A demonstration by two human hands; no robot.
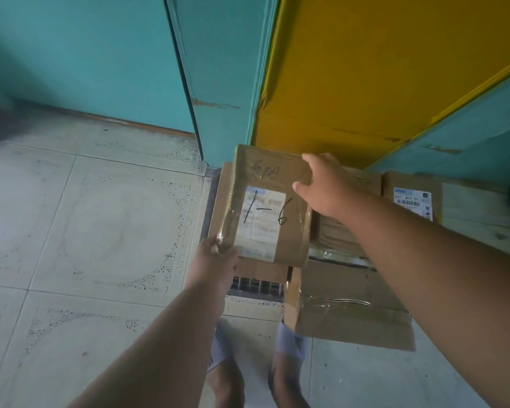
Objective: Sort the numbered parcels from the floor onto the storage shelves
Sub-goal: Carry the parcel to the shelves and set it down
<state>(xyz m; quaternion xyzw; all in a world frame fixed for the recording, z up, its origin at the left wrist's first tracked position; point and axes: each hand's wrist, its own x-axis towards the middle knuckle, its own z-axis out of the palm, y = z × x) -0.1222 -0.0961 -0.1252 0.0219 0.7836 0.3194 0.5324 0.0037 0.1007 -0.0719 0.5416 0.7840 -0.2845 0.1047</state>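
A flat brown cardboard parcel (270, 206) with a white label and "1-6" handwritten on it is held above the floor in the middle of the view. My left hand (218, 254) grips its near left corner. My right hand (326, 184) holds its far right edge, fingers curled over the top. Beneath it lie more brown parcels: one directly under it (221, 198), a taped one (348, 304) near my feet, and one with a printed label (411, 195) at the right.
A teal shelf upright (218, 69) and a yellow panel (380, 69) rise just behind the parcels. A teal wall (80, 54) runs to the left. Pale tiled floor (86, 216) spreads to the left. My feet in sandals (259, 357) stand below the parcels.
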